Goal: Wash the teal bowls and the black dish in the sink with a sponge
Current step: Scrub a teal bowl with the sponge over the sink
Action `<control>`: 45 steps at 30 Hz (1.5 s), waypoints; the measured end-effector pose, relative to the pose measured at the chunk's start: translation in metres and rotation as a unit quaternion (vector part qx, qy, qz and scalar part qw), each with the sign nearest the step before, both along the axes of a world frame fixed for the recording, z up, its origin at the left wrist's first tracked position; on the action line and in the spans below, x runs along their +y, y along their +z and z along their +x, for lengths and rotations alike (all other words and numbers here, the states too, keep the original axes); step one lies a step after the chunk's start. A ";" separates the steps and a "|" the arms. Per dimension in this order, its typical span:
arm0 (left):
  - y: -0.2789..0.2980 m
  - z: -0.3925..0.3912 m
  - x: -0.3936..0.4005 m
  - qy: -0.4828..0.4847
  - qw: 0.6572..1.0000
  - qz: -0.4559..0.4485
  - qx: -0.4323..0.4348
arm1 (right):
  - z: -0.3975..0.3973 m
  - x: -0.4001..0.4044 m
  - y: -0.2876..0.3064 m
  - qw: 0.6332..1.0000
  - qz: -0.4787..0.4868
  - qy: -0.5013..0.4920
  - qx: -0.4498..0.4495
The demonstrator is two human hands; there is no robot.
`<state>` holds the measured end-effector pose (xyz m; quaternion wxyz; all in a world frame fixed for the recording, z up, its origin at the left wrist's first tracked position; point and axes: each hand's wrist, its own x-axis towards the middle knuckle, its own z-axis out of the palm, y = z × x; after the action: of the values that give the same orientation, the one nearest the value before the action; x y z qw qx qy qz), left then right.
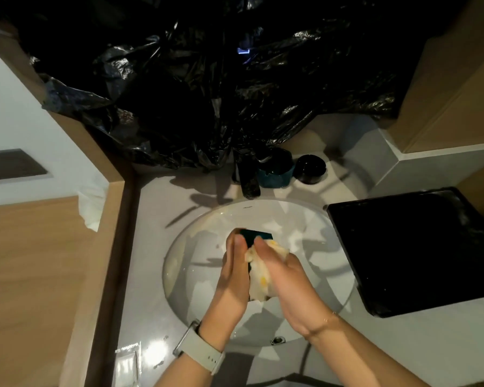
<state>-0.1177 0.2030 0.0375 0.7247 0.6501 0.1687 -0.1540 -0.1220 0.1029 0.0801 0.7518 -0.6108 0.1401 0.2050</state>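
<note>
Over the white oval sink (196,277) my left hand (232,277) and my right hand (285,280) press a foamy sponge (259,270) between their palms. The sponge has a dark green scrub face and a yellow body covered in white suds. Fingers of both hands lie fairly straight along it. A teal bowl (275,177) stands on the counter behind the sink, next to the faucet. A small round black dish (310,169) sits just right of it. The sink basin holds no dishes.
A dark faucet (248,177) rises at the back of the sink. A large black tray (419,252) lies on the counter to the right. Crumpled black plastic sheeting (207,79) covers the wall behind. A clear packet (127,367) lies at the front left.
</note>
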 end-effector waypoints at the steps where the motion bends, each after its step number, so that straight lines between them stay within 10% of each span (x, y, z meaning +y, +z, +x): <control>1: 0.001 -0.002 -0.002 -0.004 0.999 0.025 -0.033 | 0.001 -0.001 0.003 1.000 0.017 -0.001 0.006; 11: 0.040 -0.010 0.014 -0.002 0.978 -0.201 0.054 | -0.016 0.002 0.000 0.987 -0.073 0.013 -0.146; 21: 0.006 -0.005 0.002 -0.043 0.978 0.135 -0.154 | 0.013 -0.015 0.018 0.994 0.093 -0.007 0.059; 25: 0.017 -0.001 0.005 -0.017 0.997 -0.074 -0.032 | -0.001 -0.007 0.012 0.997 0.049 -0.047 -0.034; 30: 0.026 -0.004 0.019 -0.005 0.941 -0.310 0.139 | -0.020 -0.002 -0.009 0.959 -0.169 0.031 -0.224; 36: -0.001 0.001 -0.006 0.022 0.991 -0.130 -0.035 | -0.015 -0.007 0.000 0.997 0.009 -0.022 -0.073; 45: 0.012 -0.014 -0.011 0.049 0.963 -0.259 0.054 | -0.024 -0.005 -0.004 0.992 -0.082 0.023 -0.090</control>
<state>-0.1313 0.1919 0.0499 0.8646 0.4223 0.1935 -0.1913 -0.1462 0.0982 0.0763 0.7036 -0.6896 0.0741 0.1545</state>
